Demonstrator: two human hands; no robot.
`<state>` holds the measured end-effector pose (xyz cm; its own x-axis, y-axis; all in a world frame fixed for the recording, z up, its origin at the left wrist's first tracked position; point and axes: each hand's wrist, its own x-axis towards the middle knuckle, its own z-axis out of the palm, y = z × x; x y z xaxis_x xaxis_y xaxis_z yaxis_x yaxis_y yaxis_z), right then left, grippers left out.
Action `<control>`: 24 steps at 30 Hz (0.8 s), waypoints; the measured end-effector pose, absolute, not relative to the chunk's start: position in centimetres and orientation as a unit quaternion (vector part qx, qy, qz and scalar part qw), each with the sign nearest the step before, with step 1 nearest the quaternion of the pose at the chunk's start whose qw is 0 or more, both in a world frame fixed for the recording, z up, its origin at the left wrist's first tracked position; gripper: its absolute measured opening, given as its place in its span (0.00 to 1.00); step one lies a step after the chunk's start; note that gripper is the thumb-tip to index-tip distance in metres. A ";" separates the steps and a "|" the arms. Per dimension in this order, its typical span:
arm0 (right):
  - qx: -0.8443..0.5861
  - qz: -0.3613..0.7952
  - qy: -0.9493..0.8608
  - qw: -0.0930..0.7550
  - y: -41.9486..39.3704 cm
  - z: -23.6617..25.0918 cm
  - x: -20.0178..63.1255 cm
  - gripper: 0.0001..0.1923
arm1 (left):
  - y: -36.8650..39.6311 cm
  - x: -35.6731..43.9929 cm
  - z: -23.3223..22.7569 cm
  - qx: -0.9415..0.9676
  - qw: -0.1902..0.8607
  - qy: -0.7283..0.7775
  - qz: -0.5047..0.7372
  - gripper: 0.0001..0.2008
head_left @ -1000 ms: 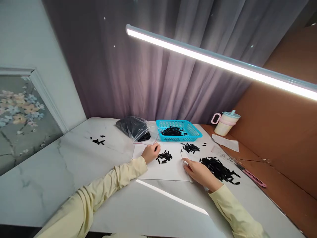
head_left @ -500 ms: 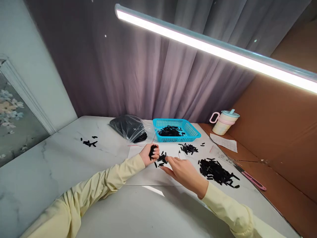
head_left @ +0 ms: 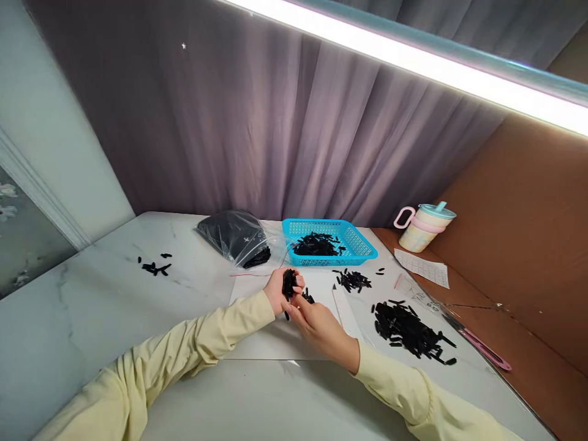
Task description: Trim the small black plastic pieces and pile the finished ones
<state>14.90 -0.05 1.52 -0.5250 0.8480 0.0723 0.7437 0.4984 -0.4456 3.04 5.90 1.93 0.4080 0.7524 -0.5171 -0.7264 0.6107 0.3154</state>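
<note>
Currently, left hand: the person's left hand (head_left: 277,293) is curling around a bunch of short, slim black pieces (head_left: 289,284), its fingers bent over their right side.
Right hand: the person's right hand (head_left: 324,327) is resting its fingertips against the left hand from the right and near side, thumb and fingers close together; whether it is pinching a piece, I cannot tell.
Bunch's lie: most held pieces are running roughly near to far, and one is poking out at the near end.
Loose pieces: a small heap of black pieces (head_left: 307,297) is lying just right of the left hand, partly hidden at the far side of the right fingers, which are nearer to it.
Under the hands: a flat white sheet (head_left: 257,343) is lying on the table.
Right of the hands: a slim white tool with a dark tip (head_left: 344,311) is pointing far and slightly left.
Far side: a blue perforated plastic basket (head_left: 331,260) is holding more pieces, with a clear plastic bag (head_left: 229,236) standing left of it.
</note>
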 end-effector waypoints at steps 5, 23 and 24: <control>-0.459 0.309 -0.809 0.199 0.6 1.4 14.7 0.17 | 6.4 3.8 1.6 0.033 0.831 0.336 0.442 0.15; -0.366 0.758 -0.432 0.325 0.4 0.7 17.2 0.18 | 8.0 4.2 1.7 0.135 0.856 0.346 0.359 0.18; -0.341 0.788 -0.384 0.338 0.5 0.7 17.5 0.18 | 8.0 4.1 1.7 0.151 0.856 0.347 0.353 0.17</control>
